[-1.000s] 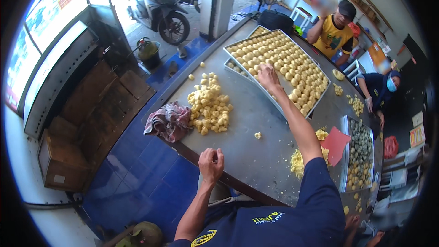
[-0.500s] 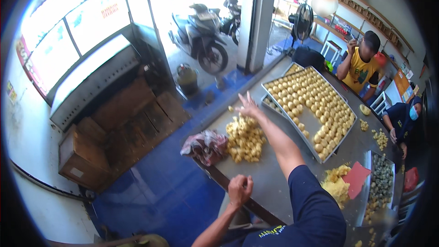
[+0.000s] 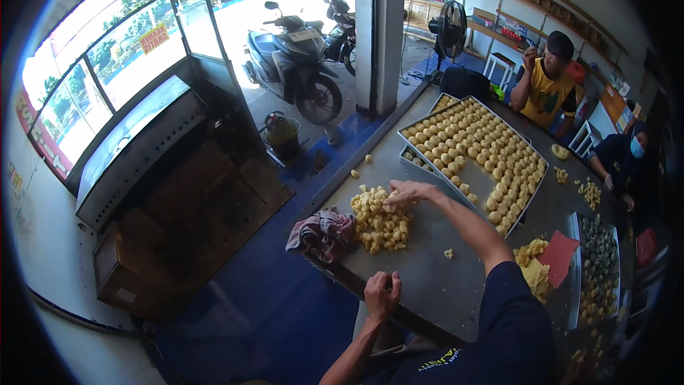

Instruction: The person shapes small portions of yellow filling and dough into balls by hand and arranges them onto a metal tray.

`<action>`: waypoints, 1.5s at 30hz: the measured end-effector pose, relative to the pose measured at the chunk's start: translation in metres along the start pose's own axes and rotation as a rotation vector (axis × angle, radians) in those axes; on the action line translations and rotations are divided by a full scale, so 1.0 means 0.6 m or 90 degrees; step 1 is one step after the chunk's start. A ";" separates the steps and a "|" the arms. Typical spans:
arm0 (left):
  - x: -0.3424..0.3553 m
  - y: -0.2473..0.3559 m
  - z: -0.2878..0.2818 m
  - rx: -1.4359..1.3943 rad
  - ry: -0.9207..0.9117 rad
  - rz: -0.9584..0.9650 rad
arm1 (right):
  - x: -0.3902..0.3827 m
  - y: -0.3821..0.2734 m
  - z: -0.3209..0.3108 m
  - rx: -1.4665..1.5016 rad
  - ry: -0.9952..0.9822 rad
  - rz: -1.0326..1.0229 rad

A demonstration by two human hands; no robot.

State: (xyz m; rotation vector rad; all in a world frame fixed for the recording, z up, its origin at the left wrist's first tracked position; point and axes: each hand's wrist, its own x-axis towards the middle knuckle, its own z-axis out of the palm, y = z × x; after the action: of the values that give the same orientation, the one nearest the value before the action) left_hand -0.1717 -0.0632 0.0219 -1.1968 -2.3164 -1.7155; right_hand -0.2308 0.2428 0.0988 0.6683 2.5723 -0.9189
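My right hand (image 3: pixel 409 194) reaches over the steel table (image 3: pixel 427 278) to a heap of small yellow dough pieces (image 3: pixel 381 224). Its fingers point down at the heap's far right side and close on a dough piece, partly hidden by the hand. Close to the table's near edge my left hand (image 3: pixel 382 294) is curled into a fist, and its inside is hidden. A crumpled pink and grey cloth (image 3: pixel 322 234) touches the heap's left side. Two loose dough pieces (image 3: pixel 368 158) lie beyond the heap. A single small dough clump (image 3: pixel 448 254) sits to the heap's right.
A large tray (image 3: pixel 526 215) of round dough balls rests tilted on other trays. To the right are a yellow dough mass (image 3: pixel 534 271), a red scraper sheet (image 3: pixel 558 255) and a tray (image 3: pixel 577 278) of greyish-green balls. Two people stand across the table. A standing fan (image 3: pixel 452 28) is behind.
My right hand has drawn back from beyond the heap onto it, its spread fingers now closing. Two pieces now lie beyond the heap. My left hand stays a fist; the view has shifted.
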 end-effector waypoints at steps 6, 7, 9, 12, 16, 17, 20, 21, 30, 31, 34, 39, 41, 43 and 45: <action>-0.005 -0.003 0.009 -0.024 -0.002 0.006 | -0.130 0.097 -0.004 0.168 -0.129 -0.018; -0.007 0.000 0.010 -0.029 -0.006 0.007 | -0.159 0.116 -0.003 0.238 -0.142 -0.018; -0.004 0.004 0.003 -0.026 -0.010 0.007 | -0.185 0.110 -0.008 0.287 -0.088 -0.043; -0.003 0.005 0.001 -0.016 -0.007 0.012 | -0.168 0.088 -0.027 0.137 0.003 0.096; 0.000 0.006 0.001 -0.011 0.009 0.016 | -0.059 0.074 -0.017 -0.045 0.220 -0.095; 0.001 0.007 -0.001 -0.012 -0.008 0.001 | -0.021 0.065 -0.012 -0.010 0.242 -0.110; 0.000 0.014 0.006 0.001 -0.010 -0.005 | 0.114 0.084 0.016 0.074 0.330 -0.094; 0.000 0.016 0.010 -0.001 -0.004 0.008 | 0.156 0.090 0.018 0.096 0.368 -0.078; -0.005 0.008 0.013 0.007 -0.006 0.008 | 0.257 -0.011 0.037 0.098 0.329 -0.008; -0.006 0.004 0.009 0.015 0.000 0.002 | 0.244 -0.023 0.045 0.047 0.305 -0.060; -0.007 -0.001 0.001 0.021 0.011 -0.012 | 0.179 -0.036 0.035 -0.053 0.167 -0.221; -0.005 0.003 0.006 0.000 -0.015 0.000 | 0.081 0.053 0.039 -0.003 0.112 -0.252; -0.006 -0.001 0.008 -0.003 -0.008 0.002 | 0.020 0.071 0.050 -0.002 0.145 -0.153; -0.005 -0.002 0.006 -0.003 -0.003 0.009 | -0.042 0.090 0.058 -0.014 0.141 -0.082; -0.003 0.003 0.007 0.001 0.004 0.010 | -0.105 0.095 0.090 -0.076 0.194 0.005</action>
State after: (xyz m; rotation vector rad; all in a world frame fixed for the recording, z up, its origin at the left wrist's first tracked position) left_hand -0.1676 -0.0604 0.0210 -1.2052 -2.2971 -1.7101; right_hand -0.1402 0.2259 0.0584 0.8398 2.8591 -0.6985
